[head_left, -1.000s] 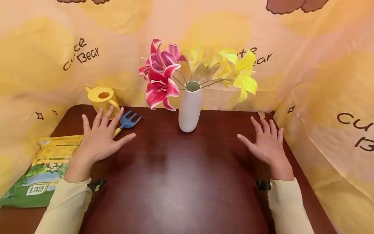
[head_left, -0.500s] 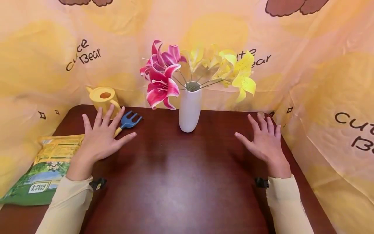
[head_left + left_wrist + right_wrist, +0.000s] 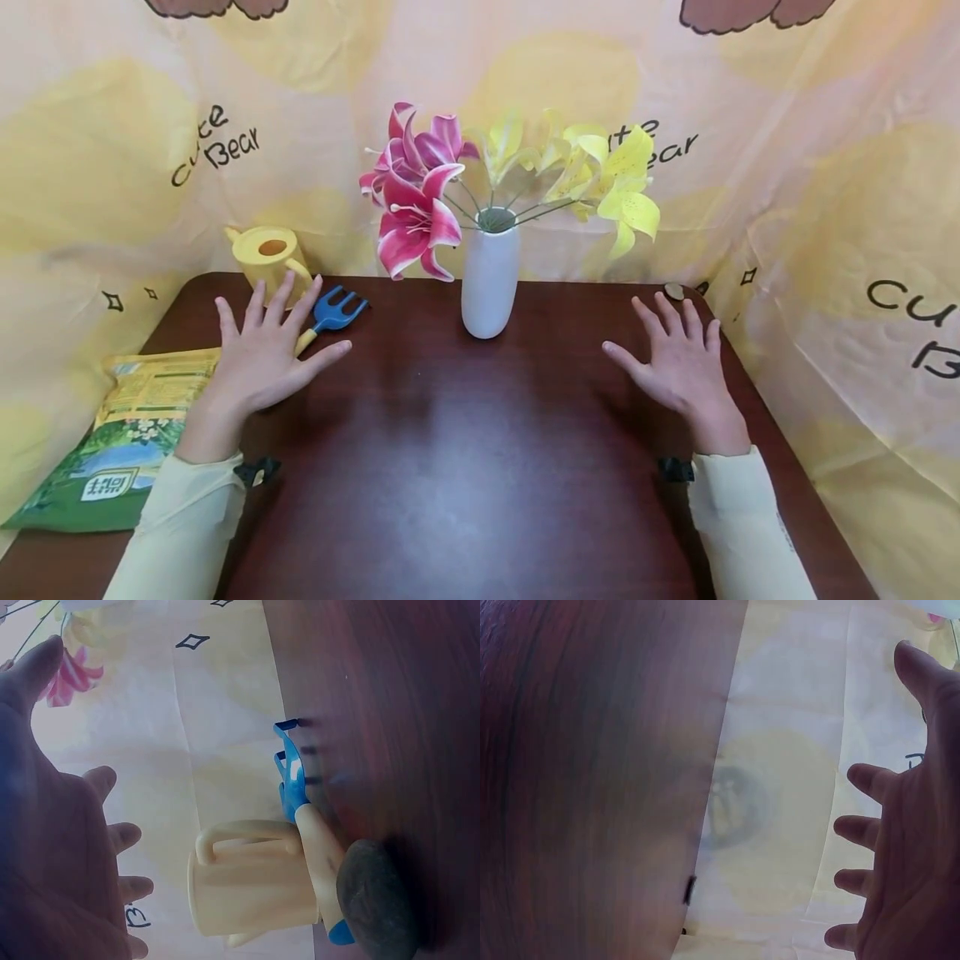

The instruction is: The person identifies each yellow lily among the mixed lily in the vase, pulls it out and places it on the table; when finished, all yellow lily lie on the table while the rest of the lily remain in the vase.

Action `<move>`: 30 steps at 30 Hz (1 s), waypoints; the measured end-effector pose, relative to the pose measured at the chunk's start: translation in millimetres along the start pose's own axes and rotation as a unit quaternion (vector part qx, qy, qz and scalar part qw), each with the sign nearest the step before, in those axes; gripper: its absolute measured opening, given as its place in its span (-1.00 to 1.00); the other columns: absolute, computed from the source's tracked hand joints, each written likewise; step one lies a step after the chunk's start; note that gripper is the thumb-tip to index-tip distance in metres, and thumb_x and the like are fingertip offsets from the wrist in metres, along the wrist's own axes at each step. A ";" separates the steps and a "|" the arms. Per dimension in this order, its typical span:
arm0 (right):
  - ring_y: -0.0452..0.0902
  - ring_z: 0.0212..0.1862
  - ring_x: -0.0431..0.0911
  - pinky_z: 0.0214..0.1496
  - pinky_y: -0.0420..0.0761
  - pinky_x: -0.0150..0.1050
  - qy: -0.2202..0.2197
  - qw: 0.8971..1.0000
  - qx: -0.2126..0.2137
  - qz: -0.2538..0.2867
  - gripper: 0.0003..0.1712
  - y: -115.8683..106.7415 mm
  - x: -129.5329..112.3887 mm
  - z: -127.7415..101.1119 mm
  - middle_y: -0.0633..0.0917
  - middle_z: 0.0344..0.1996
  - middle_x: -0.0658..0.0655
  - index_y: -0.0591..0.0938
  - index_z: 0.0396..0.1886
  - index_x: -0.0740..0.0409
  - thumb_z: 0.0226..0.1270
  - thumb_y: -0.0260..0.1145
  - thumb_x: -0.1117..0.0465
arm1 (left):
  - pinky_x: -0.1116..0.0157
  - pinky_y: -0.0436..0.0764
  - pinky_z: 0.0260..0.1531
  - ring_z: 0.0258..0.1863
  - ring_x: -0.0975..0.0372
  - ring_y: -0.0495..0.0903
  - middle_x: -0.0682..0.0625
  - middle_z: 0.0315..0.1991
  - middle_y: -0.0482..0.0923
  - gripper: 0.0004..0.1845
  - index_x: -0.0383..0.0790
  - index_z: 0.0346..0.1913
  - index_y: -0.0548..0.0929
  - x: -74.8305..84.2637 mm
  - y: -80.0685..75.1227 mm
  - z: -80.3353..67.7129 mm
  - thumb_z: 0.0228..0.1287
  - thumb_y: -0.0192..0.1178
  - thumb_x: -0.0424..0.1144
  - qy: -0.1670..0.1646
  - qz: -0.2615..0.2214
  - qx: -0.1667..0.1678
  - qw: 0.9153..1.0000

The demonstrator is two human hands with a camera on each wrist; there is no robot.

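Note:
My left hand [image 3: 262, 358] is spread above the left side of the table, fingers straight and holding nothing. Beyond its fingertips stands a yellow watering can [image 3: 258, 250]. A blue hand fork [image 3: 339, 308] with a yellow handle lies beside the can. A dark stone [image 3: 375, 900] shows next to the fork's handle in the left wrist view; the hand hides it from the head. My right hand [image 3: 678, 367], also spread and holding nothing, hovers over the table's right side. At the back centre, a white vase [image 3: 490, 287] holds pink lilies [image 3: 416, 221] and yellow lilies [image 3: 630, 208].
A green and yellow printed bag [image 3: 135, 450] lies at the table's left edge, partly behind the left forearm. Near the back right corner is a small round greyish thing [image 3: 673, 291]. Printed cloth [image 3: 847, 208] hangs along the back and both sides of the dark wooden table [image 3: 450, 467].
Both hands stay spread and nearly still; the right one has shifted slightly to the left. The picture's colour tint has turned cooler. None of the objects on the table has moved.

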State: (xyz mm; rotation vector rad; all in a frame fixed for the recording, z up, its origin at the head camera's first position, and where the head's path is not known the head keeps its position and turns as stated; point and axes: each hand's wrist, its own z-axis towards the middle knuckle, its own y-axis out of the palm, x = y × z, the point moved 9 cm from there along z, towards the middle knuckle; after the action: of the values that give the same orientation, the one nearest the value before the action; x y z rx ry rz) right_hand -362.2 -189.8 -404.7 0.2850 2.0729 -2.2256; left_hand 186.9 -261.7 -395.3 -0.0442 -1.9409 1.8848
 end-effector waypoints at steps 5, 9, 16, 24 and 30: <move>-0.11 0.80 0.48 0.68 -0.15 0.76 -0.025 0.999 0.018 0.029 0.11 -12.4 -13.1 4.7 0.16 0.82 0.32 0.23 0.84 -0.11 0.54 0.20 -0.58 | -0.69 -0.45 0.59 0.83 -0.40 -0.22 -0.18 0.90 -0.27 0.13 0.32 0.86 -0.22 6.0 2.7 6.5 0.47 0.05 0.63 0.012 -0.014 -0.008 1.000; 0.33 0.70 0.27 0.72 0.29 0.45 -0.080 0.982 0.058 0.160 -0.17 -33.0 -54.7 13.3 0.51 0.66 0.23 0.47 0.70 -0.02 0.63 0.41 -0.24 | -0.56 0.18 0.64 0.75 -0.29 0.20 -0.19 0.84 0.09 0.06 0.18 0.85 0.07 33.9 0.6 27.8 0.49 0.32 0.40 0.082 -0.078 0.032 0.993; 0.83 0.06 -0.12 0.19 0.77 -0.43 -0.063 0.829 0.181 0.525 -0.69 -54.9 -140.5 45.6 0.91 0.00 -0.07 0.83 0.19 0.19 0.59 0.52 0.15 | -0.24 0.60 0.55 0.54 -0.14 0.57 -0.13 0.59 0.52 -0.21 -0.02 0.66 0.44 103.1 35.6 96.0 0.51 0.50 0.04 0.156 -0.321 0.044 0.933; 0.81 -0.11 -0.16 0.11 0.84 -0.28 -0.026 0.696 0.321 0.642 -0.76 -54.7 -168.3 64.2 0.87 -0.17 -0.12 0.84 0.04 0.22 0.46 0.61 0.28 | -0.33 0.50 0.61 0.61 -0.10 0.47 -0.04 0.63 0.47 -0.15 0.14 0.70 0.36 140.9 76.4 131.0 0.47 0.54 -0.02 0.105 -0.535 0.013 0.838; 0.80 -0.04 -0.15 0.13 0.81 -0.31 -0.038 0.670 0.339 0.660 -0.75 -55.4 -173.1 69.2 0.87 -0.15 -0.11 0.80 0.05 0.30 0.47 0.59 0.32 | -0.32 0.47 0.59 0.54 -0.13 0.50 -0.03 0.63 0.47 -0.10 0.21 0.73 0.36 152.8 86.3 137.5 0.44 0.55 -0.19 0.123 -0.572 -0.022 0.811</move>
State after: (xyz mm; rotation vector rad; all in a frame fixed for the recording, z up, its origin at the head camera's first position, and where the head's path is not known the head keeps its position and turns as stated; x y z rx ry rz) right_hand -208.5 -265.4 -312.4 1.1991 0.3487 -1.6713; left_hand -19.6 -337.0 -432.6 0.6789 -1.2837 0.9330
